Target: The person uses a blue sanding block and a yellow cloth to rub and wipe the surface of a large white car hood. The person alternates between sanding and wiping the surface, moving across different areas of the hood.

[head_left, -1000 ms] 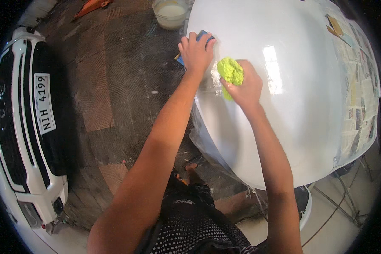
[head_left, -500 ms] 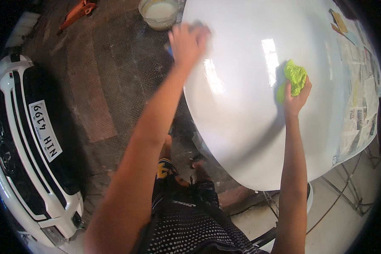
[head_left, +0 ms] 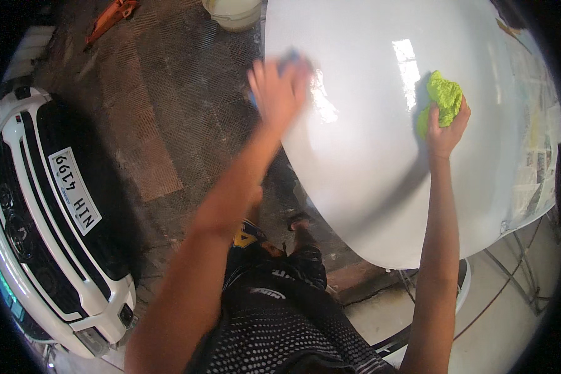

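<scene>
White panel (head_left: 361,149) could scratch if grit gets under the green cloth (head_left: 445,95). Right fingers (head_left: 464,112) squeeze it; left fingers (head_left: 272,75) blur, can't tell.

Your bright green, bumpy cloth (head_left: 445,93) is bunched up in your right hand (head_left: 450,129), over the big, white, shiny panel (head_left: 374,162). A blurry blue thing (head_left: 291,60), partly hidden, is in your left hand (head_left: 278,95) near the panel's left edge.

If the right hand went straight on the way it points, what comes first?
The way looks free: past the cloth, the right hand faces only white panel, though depth is unclear.
</scene>
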Motion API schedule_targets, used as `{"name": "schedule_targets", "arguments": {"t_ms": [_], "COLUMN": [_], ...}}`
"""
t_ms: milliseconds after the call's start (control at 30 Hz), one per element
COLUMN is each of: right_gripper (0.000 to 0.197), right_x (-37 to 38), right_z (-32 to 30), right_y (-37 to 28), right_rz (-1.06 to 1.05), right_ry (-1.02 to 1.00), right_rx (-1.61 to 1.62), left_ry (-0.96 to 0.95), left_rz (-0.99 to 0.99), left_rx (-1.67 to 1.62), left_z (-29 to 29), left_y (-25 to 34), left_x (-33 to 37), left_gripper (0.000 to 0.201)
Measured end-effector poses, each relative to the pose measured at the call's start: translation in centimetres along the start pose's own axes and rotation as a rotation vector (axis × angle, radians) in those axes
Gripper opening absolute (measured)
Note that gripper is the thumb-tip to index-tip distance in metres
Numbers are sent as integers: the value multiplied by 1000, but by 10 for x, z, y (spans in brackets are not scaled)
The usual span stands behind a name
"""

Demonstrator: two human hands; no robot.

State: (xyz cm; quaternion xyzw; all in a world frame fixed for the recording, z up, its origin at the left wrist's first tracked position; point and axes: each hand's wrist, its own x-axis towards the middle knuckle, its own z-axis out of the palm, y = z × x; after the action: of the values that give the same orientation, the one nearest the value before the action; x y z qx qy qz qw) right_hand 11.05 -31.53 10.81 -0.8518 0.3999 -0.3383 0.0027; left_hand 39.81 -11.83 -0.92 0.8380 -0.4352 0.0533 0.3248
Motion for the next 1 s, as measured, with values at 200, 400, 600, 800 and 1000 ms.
{"name": "schedule_targets", "arguments": {"t_ms": [200,400,600,800,1000], "right_gripper": [61,61,60,59,58], "right_x": [0,3,0,3,0], "right_z": [-2,3,-4,4,-4], "right_y": [-4,-10,-1,-9,-3], "right_rz": [-3,8,26,-16,-7], "right_ry": [23,2,5,29,37], "right_rx": [15,13,-44,8,-41], "left_ry": [-29,116,-159,118,-225], "left_rz": [242,-113,303,-4,476], "left_rx": [-104,-49,-204,31,-318], "left_z": [-49,-29,-51,-14,-57], "left_y": [6,-25,24,-17,37], "left_x": [-140,-28,-158,38,-191], "left_gripper": [32,22,31,24,38]}}
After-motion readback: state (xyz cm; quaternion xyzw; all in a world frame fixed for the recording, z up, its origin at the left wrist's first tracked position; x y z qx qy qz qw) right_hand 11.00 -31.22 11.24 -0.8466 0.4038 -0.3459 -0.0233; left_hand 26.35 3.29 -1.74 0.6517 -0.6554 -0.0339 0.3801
